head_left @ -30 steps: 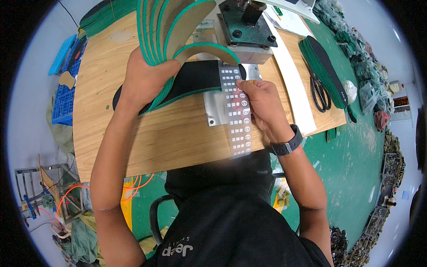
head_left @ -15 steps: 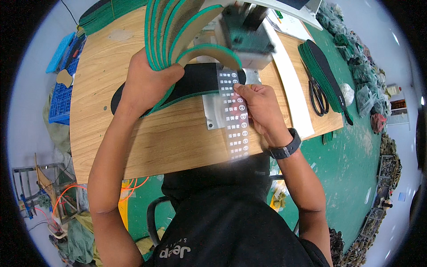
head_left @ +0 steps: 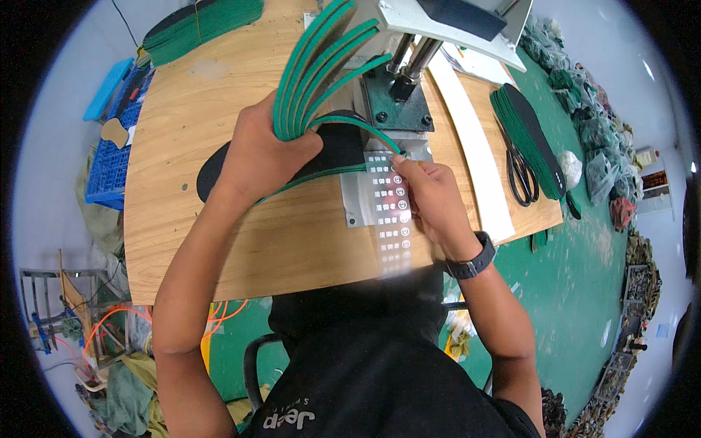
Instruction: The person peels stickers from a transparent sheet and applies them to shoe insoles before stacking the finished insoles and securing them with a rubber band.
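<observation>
My left hand (head_left: 266, 157) is closed around a fanned stack of insoles (head_left: 310, 80) with green edges, their free ends curling upward. Below them a black-topped insole (head_left: 332, 150) lies flat, its right end reaching under the press head (head_left: 401, 106), a dark bolted plate on metal rods. My right hand (head_left: 438, 204) pinches the edge of a clear transfer film strip (head_left: 391, 219) with rows of white print. The strip crosses the insole's right end and hangs toward me over the metal base plate (head_left: 354, 213). The tip of one curled insole reaches my right fingertips.
A white curved strip (head_left: 475, 160) runs along the right of the table. Beyond it lie black scissors (head_left: 520, 175) and a stack of insoles (head_left: 527, 139). More insoles (head_left: 204, 33) are stacked far left, near a blue crate (head_left: 109, 171). Filled bags (head_left: 584, 109) line the right wall.
The press head has come down and stands still beside the film, where it was blurred and higher before. My left hand and the fanned insoles have shifted right; the strip sits slightly nearer me.
</observation>
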Motion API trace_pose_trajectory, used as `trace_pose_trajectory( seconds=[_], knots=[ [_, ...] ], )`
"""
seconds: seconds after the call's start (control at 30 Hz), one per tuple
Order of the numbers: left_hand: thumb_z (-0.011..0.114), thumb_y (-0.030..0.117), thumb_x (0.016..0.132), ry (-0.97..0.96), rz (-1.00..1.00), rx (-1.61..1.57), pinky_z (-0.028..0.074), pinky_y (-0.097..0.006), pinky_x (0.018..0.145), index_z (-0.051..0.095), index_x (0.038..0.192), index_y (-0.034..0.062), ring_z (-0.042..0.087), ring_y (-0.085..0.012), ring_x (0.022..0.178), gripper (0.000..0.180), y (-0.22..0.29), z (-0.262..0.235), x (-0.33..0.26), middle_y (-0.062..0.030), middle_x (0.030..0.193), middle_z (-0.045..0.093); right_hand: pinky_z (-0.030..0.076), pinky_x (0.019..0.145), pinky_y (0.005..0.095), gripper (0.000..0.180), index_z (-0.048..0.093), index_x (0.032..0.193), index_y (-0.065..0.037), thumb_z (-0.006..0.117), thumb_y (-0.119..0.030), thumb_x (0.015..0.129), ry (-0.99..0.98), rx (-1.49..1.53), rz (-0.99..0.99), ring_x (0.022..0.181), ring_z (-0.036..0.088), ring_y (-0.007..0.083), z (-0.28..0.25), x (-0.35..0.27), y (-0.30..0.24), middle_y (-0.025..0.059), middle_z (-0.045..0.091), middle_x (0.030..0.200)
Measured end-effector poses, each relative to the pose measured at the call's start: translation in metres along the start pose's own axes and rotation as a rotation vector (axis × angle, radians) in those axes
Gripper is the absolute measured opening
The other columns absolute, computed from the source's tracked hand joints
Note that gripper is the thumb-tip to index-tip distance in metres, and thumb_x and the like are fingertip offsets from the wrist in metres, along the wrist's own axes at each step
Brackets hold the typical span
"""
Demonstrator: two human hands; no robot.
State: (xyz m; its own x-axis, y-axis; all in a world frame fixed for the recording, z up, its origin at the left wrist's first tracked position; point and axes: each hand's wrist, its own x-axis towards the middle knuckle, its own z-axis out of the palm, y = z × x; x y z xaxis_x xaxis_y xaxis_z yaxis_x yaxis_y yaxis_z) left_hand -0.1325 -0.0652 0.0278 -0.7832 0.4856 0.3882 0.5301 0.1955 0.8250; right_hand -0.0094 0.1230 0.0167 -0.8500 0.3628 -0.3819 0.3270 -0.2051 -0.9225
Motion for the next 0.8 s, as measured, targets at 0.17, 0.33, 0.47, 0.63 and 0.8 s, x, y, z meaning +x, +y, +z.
trace_pose_trajectory(
  seconds=[0.17,0.33,0.47,0.63,0.8],
  knots=[
    [0.065,0.015,0.068,-0.068,-0.004,0.087,0.048,-0.036,0.064,0.058,0.106,0.0035,0.059,-0.0288,0.063,0.041,0.003,-0.008,0.003,-0.017,0.072,0.061,0.043,0.052,0.0221,0.022,0.061,0.075,-0.001,0.057,-0.016,0.089,-0.048,-0.033,-0.081,0.056,0.055,0.0085,-0.008,0.004,0.012,0.0029,0.06,0.067],
    [0.065,0.018,0.068,0.016,0.131,-0.002,0.049,-0.038,0.066,0.059,0.1,0.0017,0.061,-0.0322,0.068,0.037,-0.002,-0.013,0.0,-0.0185,0.077,0.063,0.038,0.045,0.0217,0.016,0.061,0.075,0.0,0.057,-0.012,0.086,-0.05,0.057,-0.129,0.051,0.05,0.0069,-0.002,0.002,0.014,0.0015,0.058,0.065],
    [0.064,0.018,0.066,-0.023,0.054,-0.02,0.049,-0.041,0.069,0.058,0.108,0.0042,0.062,-0.0386,0.078,0.044,-0.001,-0.018,-0.006,-0.0229,0.083,0.063,0.048,0.057,0.0248,0.012,0.061,0.083,0.003,0.053,-0.006,0.085,-0.112,0.121,-0.101,0.061,0.056,0.012,-0.003,0.0,0.014,0.0069,0.061,0.075],
    [0.065,0.021,0.066,-0.021,0.048,0.016,0.049,-0.043,0.077,0.059,0.101,0.0029,0.061,-0.0402,0.087,0.04,-0.003,-0.014,0.0,-0.0233,0.089,0.064,0.048,0.056,0.0248,0.011,0.059,0.084,0.002,0.051,-0.006,0.084,-0.072,0.063,-0.133,0.061,0.058,0.0129,-0.001,-0.012,0.008,0.0063,0.061,0.074],
    [0.066,0.022,0.066,-0.03,-0.008,0.025,0.049,-0.043,0.078,0.059,0.099,0.0028,0.061,-0.0393,0.088,0.039,0.0,-0.018,0.008,-0.0225,0.088,0.064,0.046,0.057,0.023,0.011,0.06,0.083,0.002,0.052,-0.006,0.085,-0.076,-0.02,-0.234,0.062,0.057,0.0108,-0.007,0.009,0.02,0.0055,0.061,0.074]
  ],
)
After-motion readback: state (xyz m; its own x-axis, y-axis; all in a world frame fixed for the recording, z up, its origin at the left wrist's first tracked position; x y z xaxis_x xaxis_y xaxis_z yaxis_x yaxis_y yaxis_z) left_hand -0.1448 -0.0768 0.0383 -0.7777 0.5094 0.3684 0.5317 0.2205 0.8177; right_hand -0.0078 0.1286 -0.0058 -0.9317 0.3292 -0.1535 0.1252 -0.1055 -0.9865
